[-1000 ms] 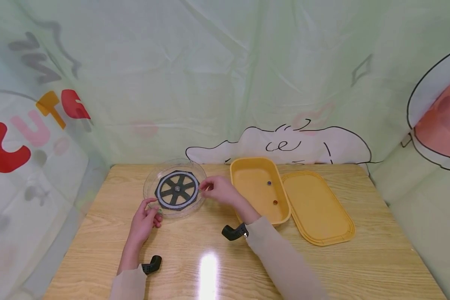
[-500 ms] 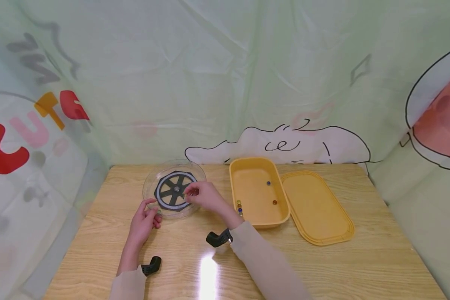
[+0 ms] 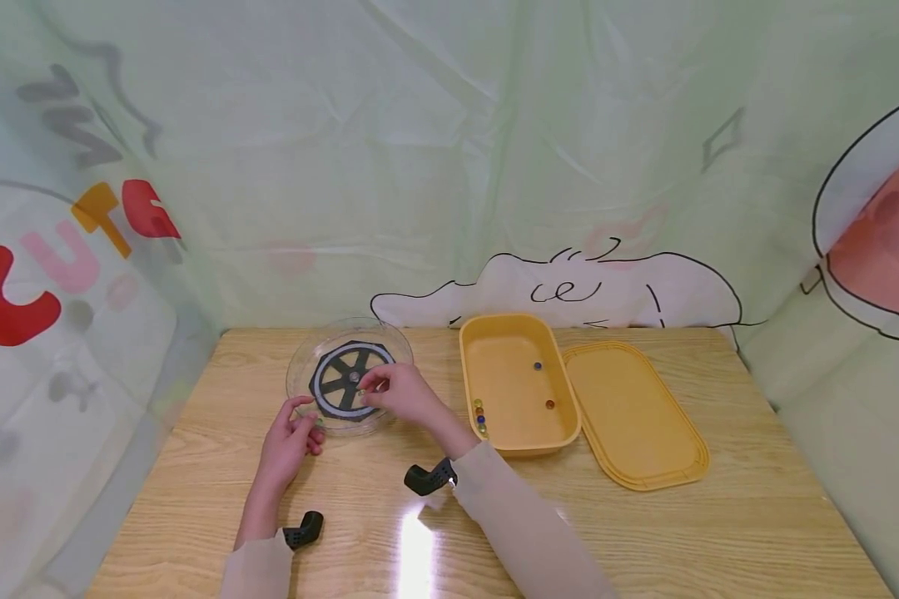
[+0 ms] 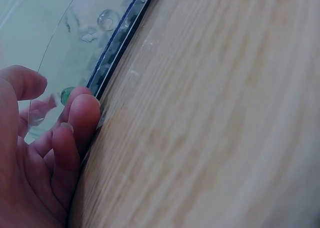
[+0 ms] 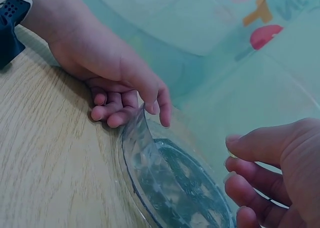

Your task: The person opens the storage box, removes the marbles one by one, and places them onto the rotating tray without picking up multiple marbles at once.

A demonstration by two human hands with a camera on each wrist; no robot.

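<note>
The clear round dish [image 3: 300, 358] stands at the table's back left, with a black-and-white spoked disc [image 3: 335, 384] in its bottom. My left hand [image 3: 285, 447] holds its near-left rim, fingers to either side of the wall. Through that wall a green marble [image 4: 67, 95] shows close to the fingertips, and a clear marble [image 4: 107, 19] lies farther along. Over the dish's middle, my right hand [image 3: 406, 394] pinches a small yellowish marble [image 3: 361, 393] between thumb and index finger; the fingertips mostly hide it. In the right wrist view those fingertips are above the rim.
Right of the dish sits a yellow bin [image 3: 505, 358]. Several marbles line its near-left side; a blue marble [image 3: 537, 366] and an amber marble [image 3: 550, 404] lie apart. A yellow lid [image 3: 637, 416] lies beside it. A printed curtain [image 3: 434, 166] hangs behind the table.
My right hand has moved left from the dish's right rim to over its middle, uncovering the marbles along the bin's left side. The left hand stays at the rim.
</note>
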